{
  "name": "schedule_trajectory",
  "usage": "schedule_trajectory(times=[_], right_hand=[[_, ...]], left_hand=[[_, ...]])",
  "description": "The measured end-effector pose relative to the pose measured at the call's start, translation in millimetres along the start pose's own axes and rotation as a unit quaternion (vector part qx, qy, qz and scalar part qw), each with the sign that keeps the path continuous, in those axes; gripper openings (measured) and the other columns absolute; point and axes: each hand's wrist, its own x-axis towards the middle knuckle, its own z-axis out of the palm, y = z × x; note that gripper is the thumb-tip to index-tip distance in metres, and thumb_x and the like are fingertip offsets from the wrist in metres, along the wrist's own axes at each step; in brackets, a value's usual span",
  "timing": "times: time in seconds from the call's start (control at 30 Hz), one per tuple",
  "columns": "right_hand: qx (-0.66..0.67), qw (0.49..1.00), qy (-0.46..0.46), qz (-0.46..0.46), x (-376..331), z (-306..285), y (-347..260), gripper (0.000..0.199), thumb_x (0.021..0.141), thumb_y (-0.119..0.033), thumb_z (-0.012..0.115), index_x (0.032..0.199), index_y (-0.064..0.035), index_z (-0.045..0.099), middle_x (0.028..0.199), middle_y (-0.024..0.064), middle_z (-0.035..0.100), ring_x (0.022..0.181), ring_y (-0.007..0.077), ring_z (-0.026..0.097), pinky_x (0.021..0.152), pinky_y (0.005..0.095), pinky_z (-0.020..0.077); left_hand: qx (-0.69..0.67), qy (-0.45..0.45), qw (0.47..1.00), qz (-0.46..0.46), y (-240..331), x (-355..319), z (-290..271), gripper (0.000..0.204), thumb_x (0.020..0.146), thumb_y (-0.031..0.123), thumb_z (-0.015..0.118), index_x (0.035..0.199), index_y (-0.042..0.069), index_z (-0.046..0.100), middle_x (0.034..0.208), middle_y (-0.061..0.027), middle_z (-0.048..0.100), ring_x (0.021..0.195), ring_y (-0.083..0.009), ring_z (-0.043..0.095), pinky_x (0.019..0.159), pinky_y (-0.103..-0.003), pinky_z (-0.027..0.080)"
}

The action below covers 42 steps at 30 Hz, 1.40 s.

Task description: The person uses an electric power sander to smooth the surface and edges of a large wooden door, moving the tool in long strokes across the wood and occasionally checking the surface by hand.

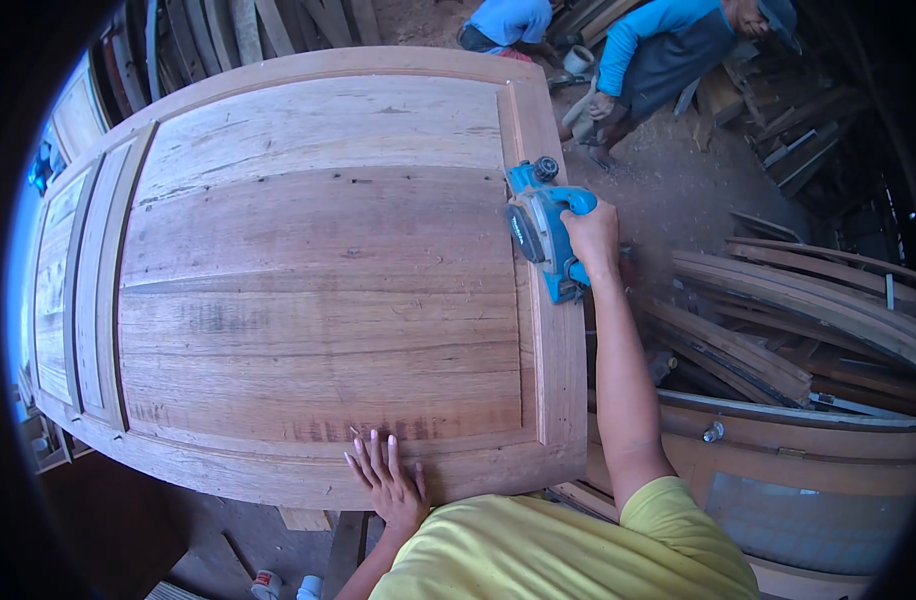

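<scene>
Resting on a brown panelled door (pixel 318 330), a blue-and-black power planer (pixel 552 238).

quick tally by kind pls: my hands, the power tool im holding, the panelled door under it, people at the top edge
Hands: 2 (left hand, right hand)
Blue power planer: 1
Panelled wooden door: 1
People in blue tops: 2
Total: 6
</scene>
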Motion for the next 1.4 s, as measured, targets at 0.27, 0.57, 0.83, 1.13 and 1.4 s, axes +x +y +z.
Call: schedule_trajectory(times=[0.27, 0.57, 0.83, 1.13, 1.4], right_hand=[[-0.024, 0.999, 0.002, 0.035, 84, 30, -10, 0.033, 0.083, -0.022, 0.078, 0.11, -0.0032, 0.082, 0.109, 0.0284, 0.078, 0.107, 0.0457, 0.076, 0.094, 0.0521, 0.0592], [-0.008, 1.0, -0.005, 0.027, 182, 57, -34, 0.024, 0.082, -0.023, 0.075, 0.083, 0.0001, 0.079, 0.075, 0.0219, 0.076, 0.066, 0.0342, 0.077, 0.068, 0.0466, 0.0607], [0.012, 1.0, -0.006, -0.004, 264, 86, -41, 0.02, 0.08, -0.01, 0.075, 0.068, 0.0026, 0.067, 0.064, 0.0089, 0.066, 0.046, 0.0167, 0.059, 0.043, 0.0371, 0.0464], [0.029, 0.999, 0.006, -0.036, 353, 119, -51, 0.025, 0.079, -0.016, 0.077, 0.067, 0.0043, 0.068, 0.064, 0.0087, 0.067, 0.048, 0.0176, 0.059, 0.046, 0.0369, 0.0485], [0.1, 0.993, -0.055, 0.014, 385, 129, -69, 0.023, 0.084, -0.021, 0.083, 0.073, -0.0047, 0.07, 0.069, 0.0065, 0.069, 0.052, 0.0178, 0.063, 0.052, 0.0362, 0.0509]], left_hand=[[-0.009, -0.01, 1.0, -0.002, -2, -2, 0, 0.077, 0.099, 0.022, 0.066, 0.166, 0.003, 0.032, 0.172, -0.0283, 0.033, 0.162, -0.0575, 0.022, 0.13, -0.077, 0.012], [-0.018, -0.011, 1.0, -0.017, -6, -9, 7, 0.068, 0.107, 0.031, 0.057, 0.167, 0.008, 0.032, 0.17, -0.0302, 0.036, 0.159, -0.0595, 0.027, 0.127, -0.081, 0.015], [-0.017, -0.017, 0.999, -0.033, -9, -18, 12, 0.066, 0.11, 0.036, 0.053, 0.168, 0.013, 0.03, 0.17, -0.0298, 0.037, 0.159, -0.06, 0.028, 0.126, -0.081, 0.017], [-0.005, -0.001, 0.998, -0.055, -4, -16, 9, 0.071, 0.11, 0.047, 0.052, 0.169, 0.016, 0.03, 0.17, -0.0307, 0.037, 0.16, -0.0591, 0.026, 0.126, -0.08, 0.017], [0.014, 0.038, 0.996, -0.078, 6, -7, 6, 0.074, 0.108, 0.054, 0.054, 0.169, 0.016, 0.034, 0.172, -0.0301, 0.036, 0.161, -0.0577, 0.024, 0.128, -0.078, 0.016]])
